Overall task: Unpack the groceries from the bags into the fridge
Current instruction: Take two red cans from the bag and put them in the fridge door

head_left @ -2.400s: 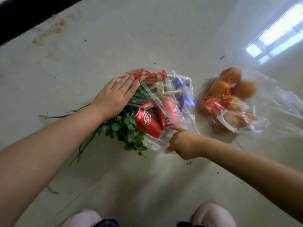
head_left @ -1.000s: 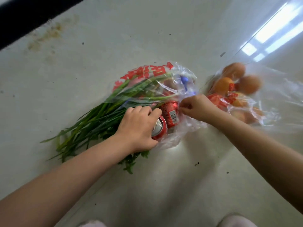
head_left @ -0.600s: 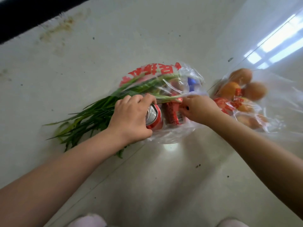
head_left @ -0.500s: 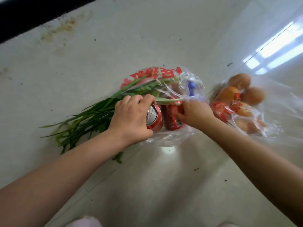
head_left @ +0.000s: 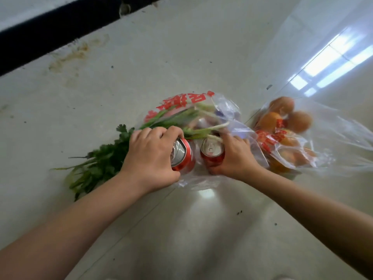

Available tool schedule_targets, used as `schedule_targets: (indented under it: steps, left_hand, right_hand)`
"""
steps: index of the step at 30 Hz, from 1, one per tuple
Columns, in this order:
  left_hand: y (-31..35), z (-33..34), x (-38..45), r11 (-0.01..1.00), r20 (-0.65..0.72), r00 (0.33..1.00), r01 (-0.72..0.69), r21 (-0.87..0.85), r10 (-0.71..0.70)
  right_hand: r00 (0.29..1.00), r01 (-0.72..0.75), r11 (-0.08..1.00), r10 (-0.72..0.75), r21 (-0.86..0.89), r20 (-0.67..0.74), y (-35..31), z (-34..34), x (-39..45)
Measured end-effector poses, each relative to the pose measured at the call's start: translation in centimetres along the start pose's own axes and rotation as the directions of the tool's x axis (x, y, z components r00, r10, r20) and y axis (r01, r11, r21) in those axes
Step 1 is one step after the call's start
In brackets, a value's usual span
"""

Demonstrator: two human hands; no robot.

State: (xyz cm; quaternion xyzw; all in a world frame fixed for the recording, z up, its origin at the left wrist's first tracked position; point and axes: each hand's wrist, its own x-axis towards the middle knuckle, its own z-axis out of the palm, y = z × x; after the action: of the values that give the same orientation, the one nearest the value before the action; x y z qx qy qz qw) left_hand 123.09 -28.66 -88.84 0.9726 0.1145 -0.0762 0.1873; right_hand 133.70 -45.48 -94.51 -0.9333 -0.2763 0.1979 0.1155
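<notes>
Groceries bag (head_left: 226, 110): clear plastic with red print, lying on pale floor (head_left: 181, 47). Left hand (head_left: 149, 158): fingers curled round red can (head_left: 182, 156), gripped at the bag mouth, silver top toward camera. Right hand (head_left: 235, 156): wrapped round second red can (head_left: 212, 153), just beside the first, apart from it. Green onions (head_left: 181, 120) inside the bag, stalks above both cans. Leafy herbs (head_left: 105, 160) spilling out leftward onto floor. Second clear bag (head_left: 333, 138) of round orange-brown fruit (head_left: 298, 121), blurred, just right of the first.
</notes>
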Motion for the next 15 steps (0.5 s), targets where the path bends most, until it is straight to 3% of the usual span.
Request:
schedule_targets:
  steps: [4, 8, 15]
  left_hand:
    - [0.7, 0.7, -0.2, 0.998, -0.041, 0.998, -0.056, 0.014, 0.057]
    - [1.8, 0.8, 0.2, 0.999, 0.009, 0.999, -0.041, -0.004, 0.041]
    - [2.8, 0.1, 0.2, 0.997, 0.049, 0.996, -0.072, -0.042, 0.074]
  right_hand:
    - [0.971, 0.223, 0.963, -0.206, 0.151, -0.120, 2.0, -0.5, -2.5]
    - [0.873, 0.413, 0.904, -0.358, 0.111, -0.330, 2.8, -1.6, -3.6]
    - [0.835, 0.502, 0.865, -0.490, -0.017, -0.251, 4.0, -5.4, -4.4]
